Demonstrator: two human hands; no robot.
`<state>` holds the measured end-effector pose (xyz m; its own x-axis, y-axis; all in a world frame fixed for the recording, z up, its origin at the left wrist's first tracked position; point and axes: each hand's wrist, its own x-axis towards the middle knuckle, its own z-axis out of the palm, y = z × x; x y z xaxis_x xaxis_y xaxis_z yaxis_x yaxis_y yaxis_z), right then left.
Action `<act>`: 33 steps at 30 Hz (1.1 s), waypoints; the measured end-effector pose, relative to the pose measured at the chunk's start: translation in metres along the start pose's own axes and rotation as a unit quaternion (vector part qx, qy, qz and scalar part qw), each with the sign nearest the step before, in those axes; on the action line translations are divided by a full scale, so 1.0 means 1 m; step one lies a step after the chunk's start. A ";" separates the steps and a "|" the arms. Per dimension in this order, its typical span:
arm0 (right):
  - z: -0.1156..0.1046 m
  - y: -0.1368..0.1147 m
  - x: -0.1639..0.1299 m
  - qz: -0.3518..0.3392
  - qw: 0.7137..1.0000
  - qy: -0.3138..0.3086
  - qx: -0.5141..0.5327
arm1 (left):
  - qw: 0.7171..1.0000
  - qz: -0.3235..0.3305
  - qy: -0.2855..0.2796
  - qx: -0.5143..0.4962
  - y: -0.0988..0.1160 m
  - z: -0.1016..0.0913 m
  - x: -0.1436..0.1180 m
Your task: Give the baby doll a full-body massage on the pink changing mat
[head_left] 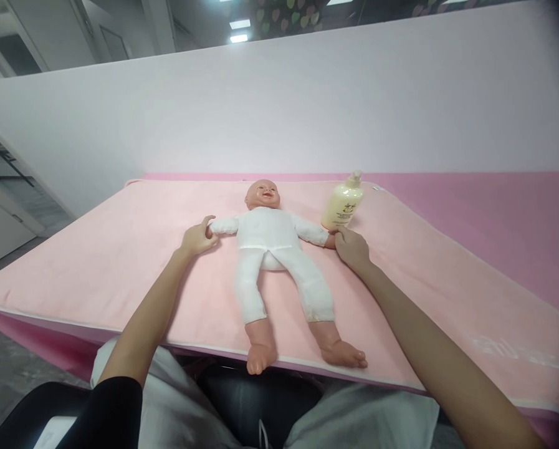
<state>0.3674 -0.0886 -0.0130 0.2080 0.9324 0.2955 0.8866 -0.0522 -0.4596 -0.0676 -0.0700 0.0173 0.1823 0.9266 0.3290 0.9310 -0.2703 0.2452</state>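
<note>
A baby doll (274,249) in a white suit lies on its back on a pink towel (120,262), head away from me, bare feet at the near edge. My left hand (197,238) is closed around the end of the doll's arm on the left side. My right hand (351,246) grips the doll's hand on the right side. Both doll arms are stretched out sideways. A cream pump bottle (343,202) stands upright just beyond my right hand, close to it but apart.
The towel covers a pink table (494,212) that runs on to the right. A white partition wall (279,106) rises directly behind the table. Grey floor and a doorway lie to the left. My lap is under the near edge.
</note>
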 end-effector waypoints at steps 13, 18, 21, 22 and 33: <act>-0.001 -0.002 -0.001 0.009 1.000 -0.008 -0.009 | 0.999 0.034 -0.013 -0.010 -0.003 -0.002 -0.003; -0.001 -0.002 -0.001 0.010 1.000 -0.004 -0.004 | 1.000 0.022 -0.015 -0.007 -0.003 -0.002 -0.002; -0.001 -0.002 -0.002 0.009 1.000 -0.002 -0.002 | 1.000 0.014 -0.015 -0.011 -0.003 -0.002 -0.001; -0.002 -0.003 -0.002 0.009 1.000 -0.002 -0.002 | 1.000 0.010 -0.014 -0.012 -0.003 -0.002 -0.001; -0.001 -0.001 -0.001 0.004 1.000 -0.004 -0.008 | 0.999 0.026 -0.009 -0.037 -0.008 0.000 -0.003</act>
<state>0.3667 -0.0892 -0.0123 0.2115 0.9346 0.2859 0.8915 -0.0646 -0.4484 -0.0755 -0.0703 0.0147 0.2360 0.9154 0.3262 0.8945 -0.3358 0.2952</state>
